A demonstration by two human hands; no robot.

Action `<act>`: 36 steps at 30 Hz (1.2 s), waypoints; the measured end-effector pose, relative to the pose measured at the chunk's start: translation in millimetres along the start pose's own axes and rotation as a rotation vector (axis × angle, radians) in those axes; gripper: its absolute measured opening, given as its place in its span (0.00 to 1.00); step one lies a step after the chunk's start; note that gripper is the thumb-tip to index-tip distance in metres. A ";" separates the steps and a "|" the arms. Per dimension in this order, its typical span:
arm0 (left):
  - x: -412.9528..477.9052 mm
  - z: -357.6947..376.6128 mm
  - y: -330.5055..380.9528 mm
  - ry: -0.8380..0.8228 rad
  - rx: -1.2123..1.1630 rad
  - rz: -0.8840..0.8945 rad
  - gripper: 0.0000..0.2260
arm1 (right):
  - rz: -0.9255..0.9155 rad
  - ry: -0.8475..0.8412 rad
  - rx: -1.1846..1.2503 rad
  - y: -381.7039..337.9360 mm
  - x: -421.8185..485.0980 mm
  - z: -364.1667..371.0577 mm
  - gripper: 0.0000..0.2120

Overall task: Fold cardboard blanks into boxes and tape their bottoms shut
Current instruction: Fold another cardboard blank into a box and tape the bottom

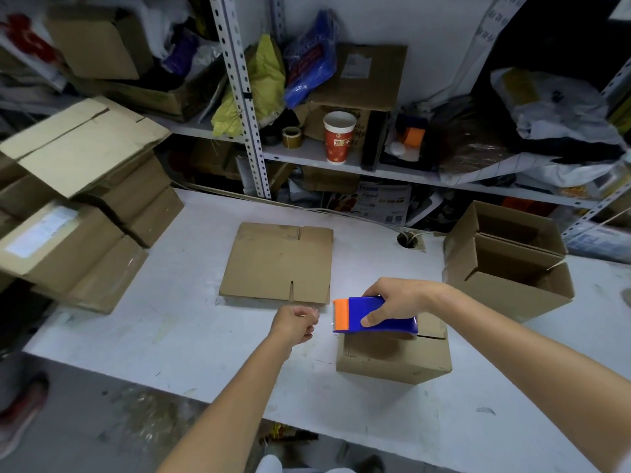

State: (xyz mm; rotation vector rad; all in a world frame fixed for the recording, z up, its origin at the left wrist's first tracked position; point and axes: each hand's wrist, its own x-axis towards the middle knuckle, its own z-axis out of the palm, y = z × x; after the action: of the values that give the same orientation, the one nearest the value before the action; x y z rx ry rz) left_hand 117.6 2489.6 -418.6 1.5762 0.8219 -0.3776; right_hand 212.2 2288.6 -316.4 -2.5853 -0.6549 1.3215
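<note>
My right hand (397,300) grips a blue tape dispenser (375,315) with an orange front, held just above a small folded cardboard box (392,358) on the white table (170,336). The box's top flaps show a seam slit behind the dispenser. My left hand (296,324) is just left of the dispenser's orange end, fingers pinched together; a thin strip of clear tape seems to run between them, though it is hard to see. A flat cardboard blank (278,262) lies on the table beyond both hands.
Two open boxes (508,261) stand at the right of the table. Stacked boxes and flat blanks (78,206) crowd the left side. Metal shelving (341,158) behind holds a paper cup (339,136), tape rolls and bags. A cable hole (408,240) is in the table.
</note>
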 end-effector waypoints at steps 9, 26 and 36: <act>-0.8 29.5 -10.5 -0.103 0.022 -0.004 0.07 | 0.044 -0.008 0.041 12.5 -10.8 1.1 0.27; -14.1 38.8 -20.5 -0.225 0.138 0.045 0.22 | 0.065 0.001 0.006 1.5 -6.8 2.3 0.28; -39.9 51.7 -32.3 -0.369 0.099 0.138 0.20 | 0.056 0.002 0.012 0.8 -8.1 1.0 0.28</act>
State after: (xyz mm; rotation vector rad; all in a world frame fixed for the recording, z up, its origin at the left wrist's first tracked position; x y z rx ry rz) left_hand 78.8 2428.3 -425.4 1.5809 0.4142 -0.5944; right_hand 207.5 2284.2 -311.3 -2.6135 -0.5765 1.3349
